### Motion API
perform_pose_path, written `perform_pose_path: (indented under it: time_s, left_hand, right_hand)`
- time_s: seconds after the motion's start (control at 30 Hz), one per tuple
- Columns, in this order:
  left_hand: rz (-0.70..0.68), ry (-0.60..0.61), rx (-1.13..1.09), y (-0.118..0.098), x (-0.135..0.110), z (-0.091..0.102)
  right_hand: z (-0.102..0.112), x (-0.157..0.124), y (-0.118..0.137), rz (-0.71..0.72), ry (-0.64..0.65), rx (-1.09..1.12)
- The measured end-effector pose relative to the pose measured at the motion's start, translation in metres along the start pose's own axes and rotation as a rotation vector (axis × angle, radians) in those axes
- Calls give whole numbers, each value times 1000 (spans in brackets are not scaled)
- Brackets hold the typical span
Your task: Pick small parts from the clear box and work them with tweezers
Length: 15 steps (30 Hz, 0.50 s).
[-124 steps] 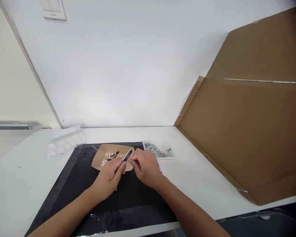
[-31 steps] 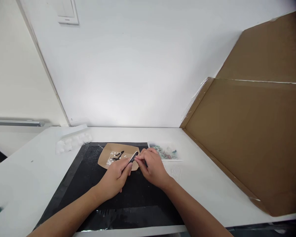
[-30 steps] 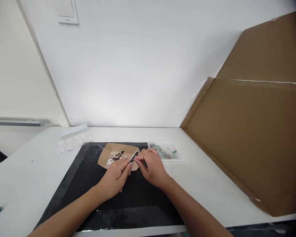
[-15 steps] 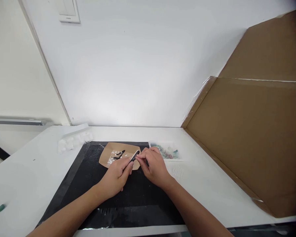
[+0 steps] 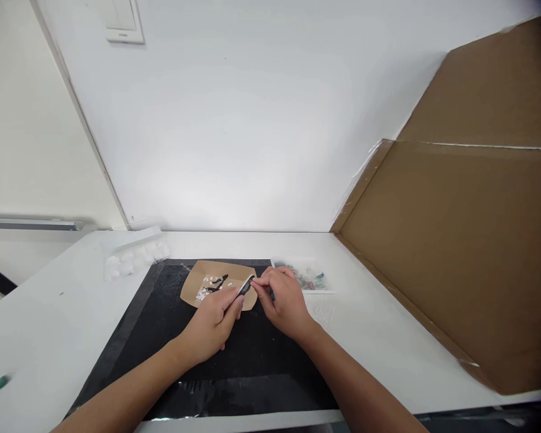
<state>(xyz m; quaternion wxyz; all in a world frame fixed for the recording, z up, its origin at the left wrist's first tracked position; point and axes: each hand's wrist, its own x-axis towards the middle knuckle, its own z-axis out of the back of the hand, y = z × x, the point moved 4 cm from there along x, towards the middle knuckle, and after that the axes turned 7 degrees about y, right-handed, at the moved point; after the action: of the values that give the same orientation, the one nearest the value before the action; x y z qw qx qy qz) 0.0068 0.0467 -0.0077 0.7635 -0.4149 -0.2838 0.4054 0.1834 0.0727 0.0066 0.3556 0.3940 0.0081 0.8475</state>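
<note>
My left hand [image 5: 211, 325] is closed around a slim black tool [image 5: 244, 286] whose pale tip points up and right. My right hand [image 5: 283, 300] is pinched at that tip, its fingers pressed together on something too small to name. Both hands rest on a black mat [image 5: 171, 355] at the near edge of a brown paper sheet [image 5: 199, 281]. Several small white and black pieces [image 5: 211, 284] lie scattered on the sheet.
A clear plastic bag [image 5: 304, 276] of small greenish and red parts lies right of my hands. A white foam tray [image 5: 133, 257] sits at the back left. A large cardboard sheet [image 5: 460, 240] leans on the right. A small green item [image 5: 0, 382] lies near the table's left edge.
My right hand's fingertips have shifted slightly at the tool's tip. My left hand keeps its grip in the same place. The view has barely moved.
</note>
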Motion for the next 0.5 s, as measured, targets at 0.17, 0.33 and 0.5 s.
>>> perform_pose_path:
  time_s: [0.17,0.33,0.5]
  left_hand:
    - [-15,0,18,-1,0,0]
    - [-8,-9,16,1,0,0]
    - [-6,-4,8,2,0,-1]
  right_hand:
    - [-1,0,-1,11,16,29]
    - [-4,-1,3,31,71,53]
    - [-1,0,0,-9,28,-12]
